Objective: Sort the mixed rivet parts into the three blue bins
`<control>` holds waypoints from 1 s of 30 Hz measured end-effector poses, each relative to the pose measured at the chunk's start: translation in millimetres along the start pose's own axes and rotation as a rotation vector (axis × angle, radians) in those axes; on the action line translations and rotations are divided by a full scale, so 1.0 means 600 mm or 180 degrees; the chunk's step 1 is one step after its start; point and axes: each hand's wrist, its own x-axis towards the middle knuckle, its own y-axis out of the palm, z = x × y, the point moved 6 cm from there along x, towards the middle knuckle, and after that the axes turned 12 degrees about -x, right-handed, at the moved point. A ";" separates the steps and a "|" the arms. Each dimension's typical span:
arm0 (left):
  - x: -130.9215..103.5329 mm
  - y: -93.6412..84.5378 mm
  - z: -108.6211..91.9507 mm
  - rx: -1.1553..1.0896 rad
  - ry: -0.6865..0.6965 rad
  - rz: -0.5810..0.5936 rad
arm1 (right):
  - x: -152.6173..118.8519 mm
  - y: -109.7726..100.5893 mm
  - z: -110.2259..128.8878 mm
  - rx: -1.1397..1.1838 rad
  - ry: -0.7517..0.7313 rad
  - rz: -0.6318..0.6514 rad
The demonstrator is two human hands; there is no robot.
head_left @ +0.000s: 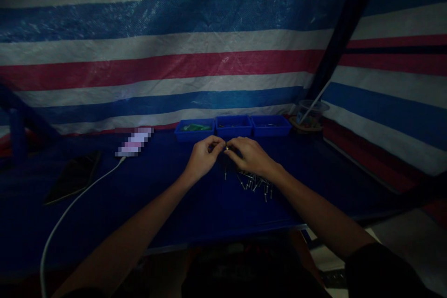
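Above the middle of the blue table, my left hand (pixel 205 155) and my right hand (pixel 250 154) meet fingertip to fingertip. Both are closed in a pinch. A tiny shiny, yellowish piece (pixel 226 148) shows at the right fingertips; its kind is too small to make out. What the left fingers hold, if anything, is hidden. Below my right hand lies a loose pile of thin metal pins (pixel 254 182), partly covered by the wrist. One single pin (pixel 225 173) lies apart, to the left of the pile.
Three blue bins stand behind my hands: a left bin (pixel 178 136) with green contents, a middle bin (pixel 233 132) and a right bin (pixel 274 132) with small parts. A lit phone (pixel 135 142) on a white cable (pixel 80 195), a dark tablet (pixel 74 177) and a plastic cup (pixel 310 108) are around.
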 end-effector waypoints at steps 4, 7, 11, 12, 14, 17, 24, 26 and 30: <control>0.001 0.000 0.004 -0.0171 0.0035 -0.0009 | -0.003 0.006 0.008 -0.0155 0.0180 -0.0193; 0.000 -0.002 0.000 -0.0036 0.0055 -0.0032 | -0.007 0.008 0.015 -0.0331 0.0246 -0.0278; -0.001 -0.002 -0.003 0.0169 -0.0009 -0.0114 | -0.004 0.001 0.025 -0.0730 0.0242 -0.0338; -0.002 -0.003 -0.004 0.0188 -0.0025 -0.0182 | -0.003 -0.007 0.024 -0.0794 0.0268 -0.0450; -0.005 -0.001 -0.005 0.0216 -0.0064 -0.0297 | -0.004 -0.039 0.019 -0.0817 0.0362 -0.0933; -0.013 0.014 -0.006 0.0468 -0.0037 -0.0193 | -0.024 -0.110 0.006 -0.0757 0.0378 -0.2065; -0.048 0.096 0.002 0.1657 0.0747 0.1219 | -0.044 -0.182 -0.045 -0.0984 0.0773 -0.3043; -0.055 0.108 0.008 0.1790 0.0784 0.1442 | -0.017 -0.148 -0.081 -0.1282 0.1324 -0.1878; -0.058 0.112 0.012 0.2006 0.0791 0.1515 | -0.021 -0.071 -0.145 -0.1543 0.1984 0.0339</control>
